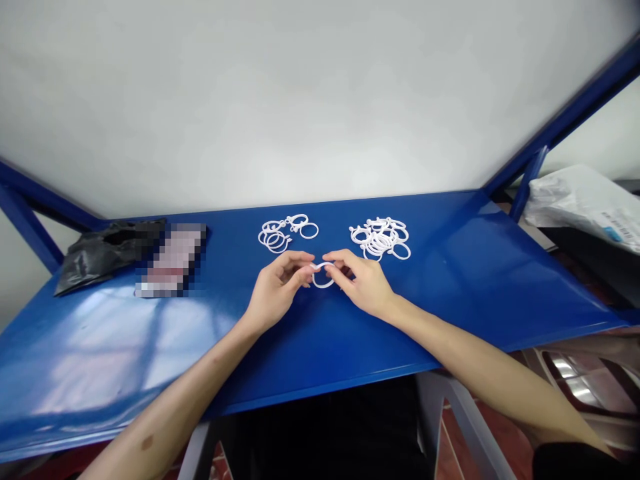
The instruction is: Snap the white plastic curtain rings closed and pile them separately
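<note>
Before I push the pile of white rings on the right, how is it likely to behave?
The pile of thin rings would probably spread rather than slide as one block, since its pieces overlap. Some may catch on one another, because knobbed ends stick out. Rolling seems unlikely, as most lie nearly flat.

Thin white ring (323, 287), pinched near upper edge by left hand (274, 291) and right hand (367, 287).
</note>
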Demonstrator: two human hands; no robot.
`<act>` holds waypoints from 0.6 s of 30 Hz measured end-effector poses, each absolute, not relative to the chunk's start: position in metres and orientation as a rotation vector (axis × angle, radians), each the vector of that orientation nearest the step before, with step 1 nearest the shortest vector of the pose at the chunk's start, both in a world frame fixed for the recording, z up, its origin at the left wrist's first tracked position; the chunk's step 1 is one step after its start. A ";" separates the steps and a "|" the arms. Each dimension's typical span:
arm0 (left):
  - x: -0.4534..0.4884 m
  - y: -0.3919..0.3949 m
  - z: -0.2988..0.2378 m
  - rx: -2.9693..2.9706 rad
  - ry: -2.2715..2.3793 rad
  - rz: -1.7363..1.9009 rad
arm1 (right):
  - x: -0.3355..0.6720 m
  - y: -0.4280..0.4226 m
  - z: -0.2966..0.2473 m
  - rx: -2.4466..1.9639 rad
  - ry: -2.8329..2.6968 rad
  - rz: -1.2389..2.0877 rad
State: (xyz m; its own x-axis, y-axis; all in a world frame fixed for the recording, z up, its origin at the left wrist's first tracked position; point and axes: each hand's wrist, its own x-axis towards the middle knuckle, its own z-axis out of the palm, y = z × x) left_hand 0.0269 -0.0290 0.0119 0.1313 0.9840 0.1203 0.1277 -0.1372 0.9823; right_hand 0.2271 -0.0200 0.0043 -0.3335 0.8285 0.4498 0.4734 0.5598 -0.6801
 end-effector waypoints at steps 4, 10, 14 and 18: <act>0.025 -0.028 0.009 1.434 1.142 1.031 | 0.227 -0.021 0.006 -1.043 -1.987 0.359; 0.023 -0.029 0.005 1.449 1.217 1.028 | 0.228 -0.023 -0.003 -0.976 -2.232 0.094; 0.024 -0.031 0.000 1.454 1.265 1.068 | 0.227 -0.026 -0.001 -0.976 -2.314 0.073; 0.024 -0.033 -0.005 1.539 1.323 1.110 | 0.226 -0.029 0.003 -0.946 -2.335 0.013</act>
State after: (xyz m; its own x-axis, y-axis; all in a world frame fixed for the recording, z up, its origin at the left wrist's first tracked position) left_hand 0.0241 -0.0332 -0.0047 0.0655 0.9914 0.1135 0.2842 -0.1275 0.9503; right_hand 0.2257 -0.0289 0.0028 -0.5568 0.6336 0.5371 0.6277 0.7445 -0.2275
